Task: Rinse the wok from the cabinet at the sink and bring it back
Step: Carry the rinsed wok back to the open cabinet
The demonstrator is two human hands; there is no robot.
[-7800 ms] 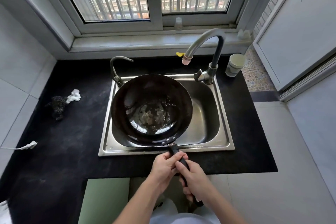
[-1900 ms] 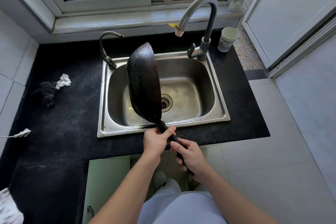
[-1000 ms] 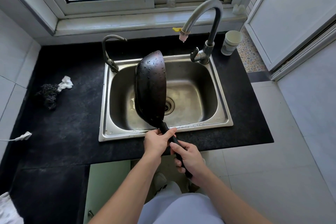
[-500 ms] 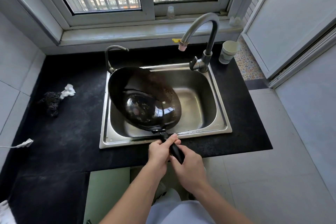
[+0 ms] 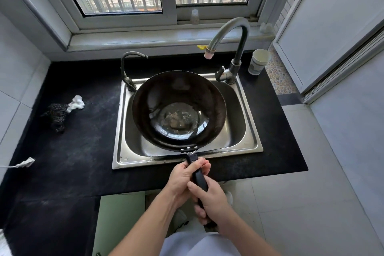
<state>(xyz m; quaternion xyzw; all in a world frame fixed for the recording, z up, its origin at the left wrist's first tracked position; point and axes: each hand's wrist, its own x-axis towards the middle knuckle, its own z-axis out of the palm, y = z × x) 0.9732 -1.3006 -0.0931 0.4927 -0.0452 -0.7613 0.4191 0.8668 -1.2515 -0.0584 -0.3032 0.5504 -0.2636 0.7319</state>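
- Black handle (image 5: 199, 175) first: your right hand (image 5: 213, 200) wraps the near end with its fingers curled round it. Your left hand (image 5: 182, 177) grips just ahead of it, with the fingers folded over the top.
- You hold the wok (image 5: 178, 97) mouth-up and roughly level over the sink (image 5: 250, 145), and its near rim hangs above the sink's front edge.
- The wok bottom shows a glossy, wet-looking patch with pale and brownish flecks. I can make out no standing pool of water.
- The wok hides most of the steel basin, and the part that shows to its right holds nothing I can see.
- No stream falls from the faucet (image 5: 228, 29), so the rinse looks about finished and the carry back to the cabinet seems next.
- For that move you need both grips kept firm, since the weight sits far out from your hands. Lift clear of the sink rim, draw back from the spout, and expect drips on the counter (image 5: 72, 151).
- A paper cup (image 5: 258, 61) stands by the faucet base, and I cannot tell what is in it.
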